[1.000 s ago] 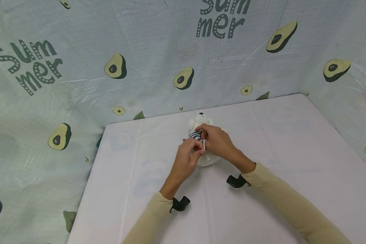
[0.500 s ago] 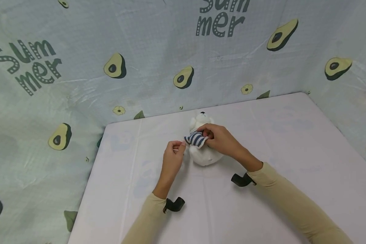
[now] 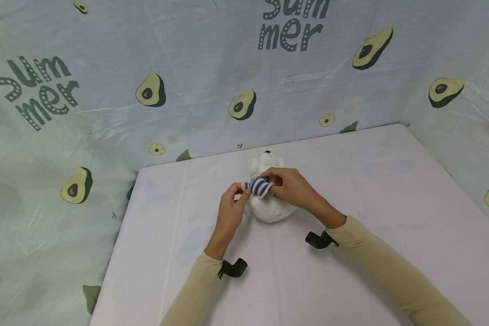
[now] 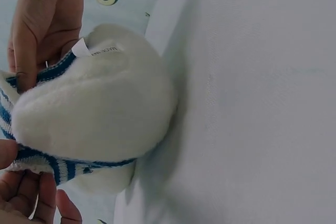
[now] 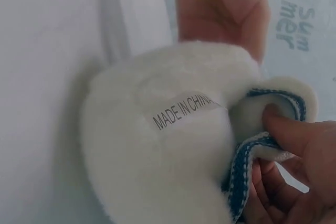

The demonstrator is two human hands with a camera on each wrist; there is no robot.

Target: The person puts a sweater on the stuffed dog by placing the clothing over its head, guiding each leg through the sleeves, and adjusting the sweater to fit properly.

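A white plush bear (image 3: 273,211) lies on its back, black nose toward the wall and round bottom toward me. It wears a blue-and-white striped knitted shirt (image 3: 260,187). My left hand (image 3: 231,209) pinches the shirt's left edge between thumb and fingers. On the other side my right hand (image 3: 294,188) grips the shirt's hem, thumb tucked under the knit in the right wrist view, where a printed tag (image 5: 184,111) shows on the white fur (image 5: 152,166). The left wrist view shows the hem (image 4: 63,167) stretched between both hands around the bear's body.
The bear rests on a table (image 3: 350,181) with a pale cloth, near its far edge. Behind it hangs a sheet (image 3: 203,59) printed with avocados and lettering. Black wrist mounts (image 3: 234,268) hang beneath both sleeves.
My left hand has moved from the shirt's front, beside the right hand, to its left edge and now pinches it there. The right hand keeps its grip, and more of the stripes shows.
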